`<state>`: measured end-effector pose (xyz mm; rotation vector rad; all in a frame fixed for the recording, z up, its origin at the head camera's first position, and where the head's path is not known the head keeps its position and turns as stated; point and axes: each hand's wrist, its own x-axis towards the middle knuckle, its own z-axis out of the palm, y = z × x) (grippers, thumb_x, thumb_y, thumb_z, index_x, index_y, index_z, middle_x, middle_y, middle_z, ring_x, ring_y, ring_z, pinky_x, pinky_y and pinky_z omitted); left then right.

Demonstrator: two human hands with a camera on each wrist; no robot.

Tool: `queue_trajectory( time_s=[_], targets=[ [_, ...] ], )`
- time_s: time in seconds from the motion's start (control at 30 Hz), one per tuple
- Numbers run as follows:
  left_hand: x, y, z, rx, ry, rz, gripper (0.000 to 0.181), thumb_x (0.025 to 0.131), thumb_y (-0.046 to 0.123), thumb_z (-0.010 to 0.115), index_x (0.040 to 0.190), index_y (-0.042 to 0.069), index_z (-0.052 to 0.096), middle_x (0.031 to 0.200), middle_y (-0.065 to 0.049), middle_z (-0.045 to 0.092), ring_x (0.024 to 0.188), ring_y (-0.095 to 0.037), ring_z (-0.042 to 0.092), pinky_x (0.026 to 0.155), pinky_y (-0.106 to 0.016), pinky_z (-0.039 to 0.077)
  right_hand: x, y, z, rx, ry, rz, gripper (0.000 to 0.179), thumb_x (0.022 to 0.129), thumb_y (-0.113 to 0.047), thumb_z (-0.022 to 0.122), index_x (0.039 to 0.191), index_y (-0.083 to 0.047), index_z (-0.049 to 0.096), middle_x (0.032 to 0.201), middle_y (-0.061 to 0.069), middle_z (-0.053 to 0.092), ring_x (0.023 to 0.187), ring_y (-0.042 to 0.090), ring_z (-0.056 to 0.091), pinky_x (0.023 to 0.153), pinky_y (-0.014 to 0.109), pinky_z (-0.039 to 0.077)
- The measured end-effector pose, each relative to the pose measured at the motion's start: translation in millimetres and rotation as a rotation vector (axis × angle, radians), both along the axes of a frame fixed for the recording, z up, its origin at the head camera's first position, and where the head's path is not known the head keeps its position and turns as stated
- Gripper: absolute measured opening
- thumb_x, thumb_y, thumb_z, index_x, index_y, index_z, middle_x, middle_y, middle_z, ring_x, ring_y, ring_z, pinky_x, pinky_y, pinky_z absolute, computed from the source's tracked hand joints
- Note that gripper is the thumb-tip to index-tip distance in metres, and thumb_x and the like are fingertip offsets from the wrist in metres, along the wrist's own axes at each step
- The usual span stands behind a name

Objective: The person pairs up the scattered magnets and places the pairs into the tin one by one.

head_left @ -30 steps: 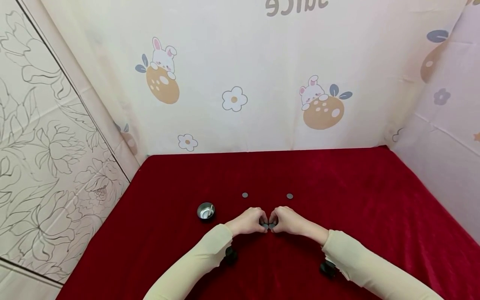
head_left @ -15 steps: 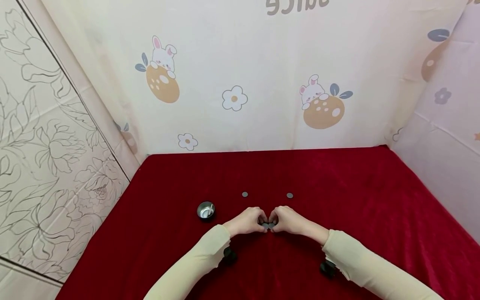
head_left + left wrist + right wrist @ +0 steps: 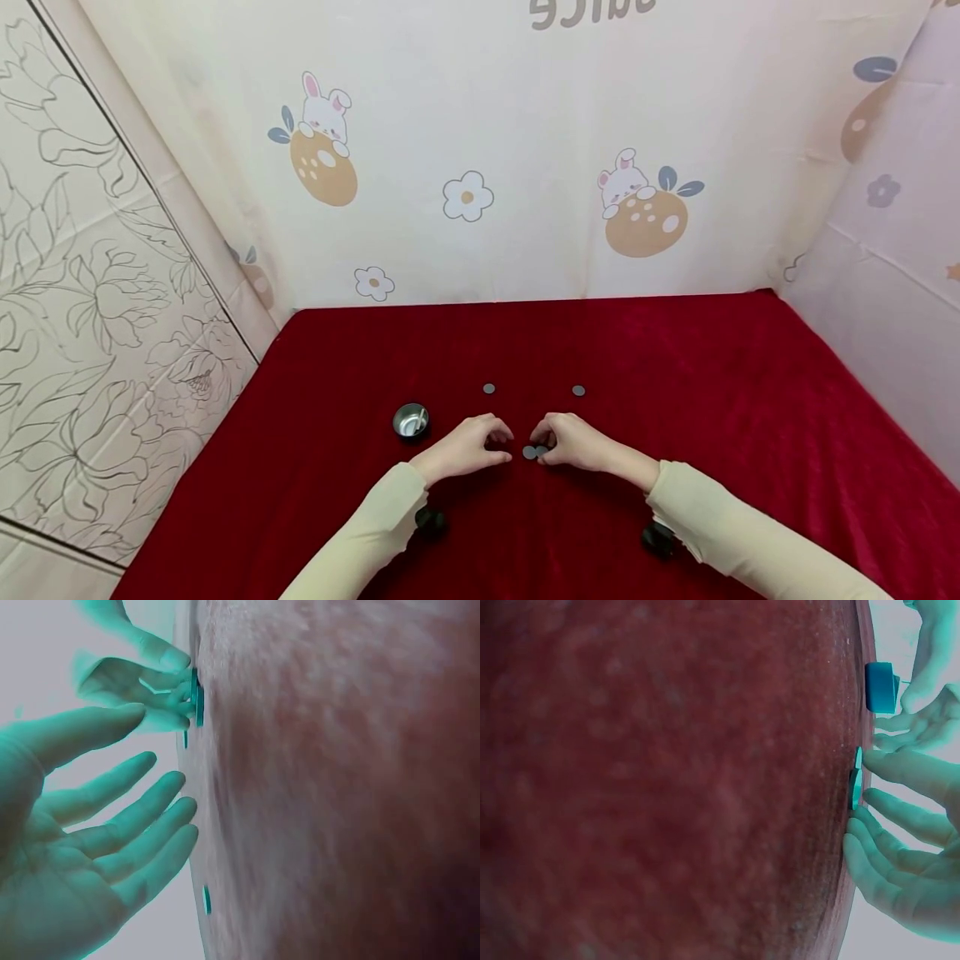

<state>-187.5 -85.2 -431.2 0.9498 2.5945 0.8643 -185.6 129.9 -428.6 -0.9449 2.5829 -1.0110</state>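
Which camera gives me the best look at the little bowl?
The head view: it looks down into the bowl, showing its shiny inside and a pale stick in it. The right wrist view shows the bowl only from the side, tinted; the left wrist view doesn't show it.

A table under deep-red velvety cloth bears a small round shiny metal bowl at left, a flat round grey back-left disc, a matching back-right disc, and, nearer the front, a third disc touching a fourth disc
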Motion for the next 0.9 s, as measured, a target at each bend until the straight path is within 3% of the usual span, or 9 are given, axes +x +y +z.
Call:
queue_trajectory(
  time_s=[0.17,0.3,0.5,0.9],
  targets=[
    [5.3,-14.3,4.6,0.031,0.028,0.027,0.025,0.085,0.023,0.059,0.107,0.009,0.059,0.102,0.002,0.055,0.096,-0.013,0.052,0.081,-0.024,0.043,-3.2,0,-8.1,-0.060,0.026,0.053,0.020,0.075,-0.009,0.067,0.093,0.001,0.065,0.083,0.002,0.056,0.072,0.012,0.053,0.061,0.021,0.045],
    [9.1,-25.2,7.9,0.045,0.057,0.062,0.027,0.086,0.025,0.058,0.109,0.010,0.058,0.105,0.002,0.053,0.100,-0.016,0.050,0.084,-0.031,0.042,-0.4,-4,-3.5,-0.002,-0.004,0.014,0.023,0.073,-0.003,0.068,0.095,0.003,0.064,0.085,0.005,0.055,0.074,0.016,0.053,0.063,0.022,0.045],
    [13.2,-38.6,9.1,0.074,0.089,0.099,0.029,0.086,0.024,0.058,0.111,0.009,0.056,0.107,0.002,0.051,0.102,-0.017,0.049,0.085,-0.035,0.042,-0.6,-6,-4.3,0.023,0.016,0.020,0.023,0.072,-0.004,0.070,0.094,0.002,0.065,0.087,0.007,0.055,0.074,0.017,0.054,0.063,0.022,0.045],
    [16.6,-62.3,8.8,0.185,0.085,0.173,0.033,0.085,0.022,0.059,0.114,0.007,0.054,0.112,0.000,0.049,0.109,-0.026,0.046,0.088,-0.044,0.040,-4.9,-6,-4.9,-0.007,0.036,0.072,0.018,0.072,-0.002,0.069,0.090,0.000,0.067,0.080,0.005,0.056,0.070,0.014,0.053,0.060,0.020,0.044]
  ],
)
